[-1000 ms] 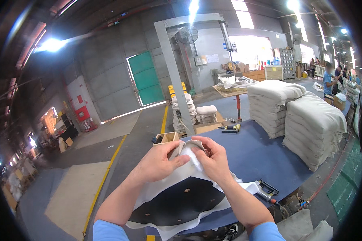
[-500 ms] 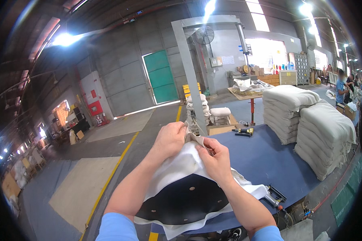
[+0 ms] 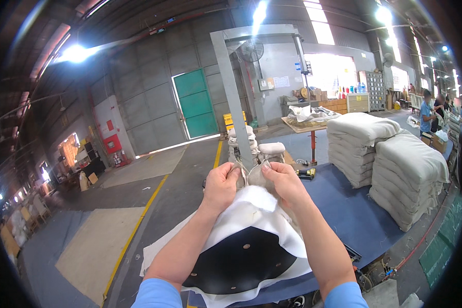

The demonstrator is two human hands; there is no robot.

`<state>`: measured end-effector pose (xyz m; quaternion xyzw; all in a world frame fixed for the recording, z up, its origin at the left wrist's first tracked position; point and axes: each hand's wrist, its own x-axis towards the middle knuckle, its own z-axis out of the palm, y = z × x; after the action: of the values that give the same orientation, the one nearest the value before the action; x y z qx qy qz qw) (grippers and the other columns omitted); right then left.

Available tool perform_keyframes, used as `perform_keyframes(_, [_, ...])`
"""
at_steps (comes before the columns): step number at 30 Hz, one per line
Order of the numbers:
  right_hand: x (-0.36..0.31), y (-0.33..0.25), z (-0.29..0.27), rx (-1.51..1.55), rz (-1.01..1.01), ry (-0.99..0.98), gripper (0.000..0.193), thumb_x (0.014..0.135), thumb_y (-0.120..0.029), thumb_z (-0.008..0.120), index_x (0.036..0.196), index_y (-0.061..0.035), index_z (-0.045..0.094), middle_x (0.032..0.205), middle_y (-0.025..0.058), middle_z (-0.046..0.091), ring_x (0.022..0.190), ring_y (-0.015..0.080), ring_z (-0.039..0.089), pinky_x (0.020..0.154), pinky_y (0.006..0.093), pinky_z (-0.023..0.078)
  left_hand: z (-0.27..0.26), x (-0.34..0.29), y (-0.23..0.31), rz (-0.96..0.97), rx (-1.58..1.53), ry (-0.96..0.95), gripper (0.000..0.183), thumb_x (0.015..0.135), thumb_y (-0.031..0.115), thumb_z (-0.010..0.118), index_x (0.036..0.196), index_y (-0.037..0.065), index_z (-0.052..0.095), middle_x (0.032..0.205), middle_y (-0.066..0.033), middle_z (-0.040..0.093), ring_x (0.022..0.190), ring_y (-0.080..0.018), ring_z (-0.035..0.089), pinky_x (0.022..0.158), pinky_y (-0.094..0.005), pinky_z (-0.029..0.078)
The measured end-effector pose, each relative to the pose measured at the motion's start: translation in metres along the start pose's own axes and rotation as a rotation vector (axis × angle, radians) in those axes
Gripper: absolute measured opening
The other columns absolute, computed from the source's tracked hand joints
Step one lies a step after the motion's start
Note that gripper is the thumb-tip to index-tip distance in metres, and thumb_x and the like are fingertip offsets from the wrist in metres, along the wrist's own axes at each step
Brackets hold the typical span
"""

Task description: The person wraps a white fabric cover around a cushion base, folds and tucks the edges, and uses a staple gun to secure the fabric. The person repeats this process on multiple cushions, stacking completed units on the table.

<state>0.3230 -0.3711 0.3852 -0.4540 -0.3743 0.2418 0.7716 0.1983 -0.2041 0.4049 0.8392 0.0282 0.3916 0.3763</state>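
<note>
Workshop: blue table (image 3: 344, 215) carries my work.
Cover: beige fabric (image 3: 251, 177) over the far edge of the black seat board (image 3: 241, 262).
Hands: left hand (image 3: 222, 186) and right hand (image 3: 283, 182) pinch it closed.
Advice: I pull evenly, centred.

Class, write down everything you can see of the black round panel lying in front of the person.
The black round panel is a flat, dark disc, matte and stiff-looking, with a few small pale holes or studs across its face. It lies on white padding and white fabric that spread out beyond its rim, on the blue table. The person's forearms cross above its left and right edges, hiding parts of the rim. The left hand and right hand pinch beige fabric just beyond its far edge, not the disc itself.
</note>
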Motion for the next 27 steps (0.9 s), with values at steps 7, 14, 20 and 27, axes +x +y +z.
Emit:
perform_keyframes(7, [-0.005,-0.026,0.012,-0.225,0.086,-0.122,0.030,0.097,-0.019,0.077,0.117,0.0020,0.073,0.101,0.0066,0.076,0.087,0.0125,0.069,0.075,0.0306,0.054,0.000,0.009,-0.013,0.001,0.009,0.013,0.019,0.107,0.009,0.060,0.099,0.001,0.074,0.087,0.0005,0.073,0.080,-0.0058,0.061,0.075,-0.0273,0.051])
perform_keyframes(14, [0.017,-0.038,0.021,-0.472,0.120,-0.084,0.023,0.090,-0.019,0.079,0.099,0.0012,0.075,0.082,0.0053,0.071,0.073,0.0122,0.063,0.064,0.0299,0.047,0.006,0.010,-0.013,-0.002,-0.043,0.013,0.018,0.107,0.009,0.059,0.098,0.001,0.073,0.087,0.0017,0.072,0.081,-0.0056,0.060,0.075,-0.0271,0.050])
perform_keyframes(20, [0.032,-0.024,0.002,-0.560,0.104,-0.054,0.020,0.084,-0.021,0.078,0.083,-0.0018,0.075,0.073,0.0042,0.068,0.068,0.0130,0.059,0.061,0.0333,0.046,0.014,0.008,-0.005,0.007,-0.056,-0.002,0.018,0.107,0.009,0.059,0.099,0.002,0.073,0.086,0.0025,0.071,0.080,-0.0052,0.059,0.074,-0.0267,0.049])
perform_keyframes(27, [0.020,-0.046,0.021,-0.918,0.029,-0.066,0.030,0.076,-0.024,0.077,0.090,0.0027,0.076,0.081,0.0190,0.074,0.078,0.0305,0.071,0.076,0.0409,0.056,0.018,0.007,-0.003,0.014,-0.076,0.018,0.020,0.109,0.011,0.059,0.098,0.001,0.072,0.085,0.0030,0.069,0.078,-0.0042,0.057,0.073,-0.0255,0.048])
